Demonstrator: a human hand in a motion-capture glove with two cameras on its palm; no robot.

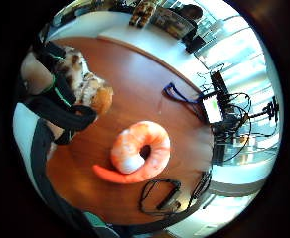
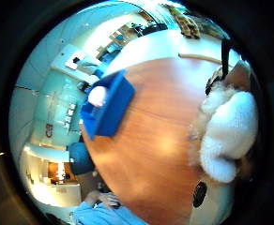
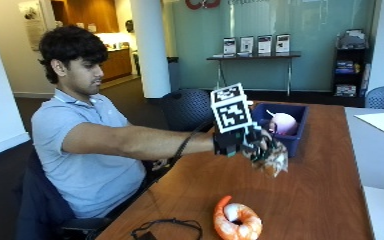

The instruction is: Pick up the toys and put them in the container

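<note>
Item: plush toy [image 3: 272,157], soft and light by my reading; my right hand [image 3: 235,142] grips its body above the table [image 3: 325,190]. Shrimp plush [image 3: 237,222]: equally squashy, best taken around its curl, I judge.

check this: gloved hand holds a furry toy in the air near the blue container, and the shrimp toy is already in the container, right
Not quite. The shrimp toy lies on the table, as the outside view shows. The right hand does hold the furry toy near the blue container.
</note>
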